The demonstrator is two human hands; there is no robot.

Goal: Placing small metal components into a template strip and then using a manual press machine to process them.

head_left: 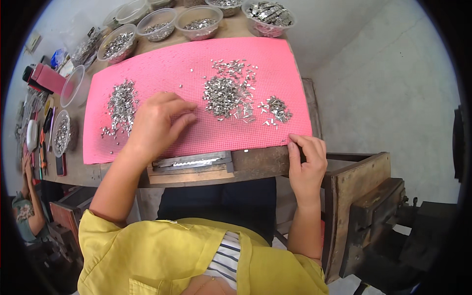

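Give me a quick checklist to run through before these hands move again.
1. Left pile and middle pile apart: ok, pink mat shows between.
2. All metal bits gathered: not ok, a stray bit lies beyond the left hand.
3. Metal block clear of both hands: ok.
4. Bowls off the mat: ok, they stand beyond its far edge.
5. Left hand empty: cannot tell.
6. Right hand empty: cannot tell.

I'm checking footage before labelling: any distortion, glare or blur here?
In the head view, the pink mat has bowed edges, black vignetting rounds the corners, small metal pieces glint brightly, and left hand and right hand look fairly sharp.
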